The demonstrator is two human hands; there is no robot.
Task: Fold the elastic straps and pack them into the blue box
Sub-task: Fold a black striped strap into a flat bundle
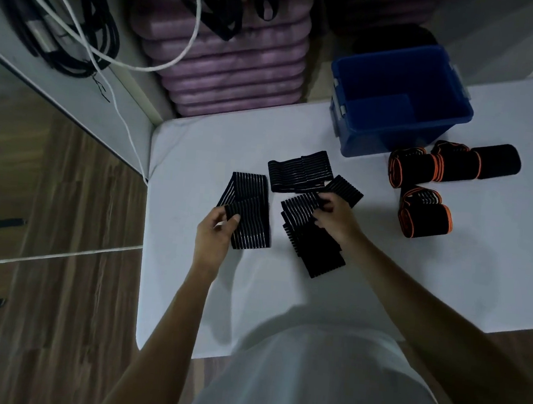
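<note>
Head view: left hand (215, 232) pinches a striped strap (251, 213) on the white table (185, 291); right hand (335, 216) pinches another strap (306, 212). Blue box (399, 130) stands behind, orange-edged rolls (437, 169) beside it. Purple mats (239, 69) lie beyond.

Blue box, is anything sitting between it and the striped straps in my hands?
Nothing visible blocks it. The blue box is open, with bare table between it and the striped straps; the orange-edged rolls lie beside it.
</note>
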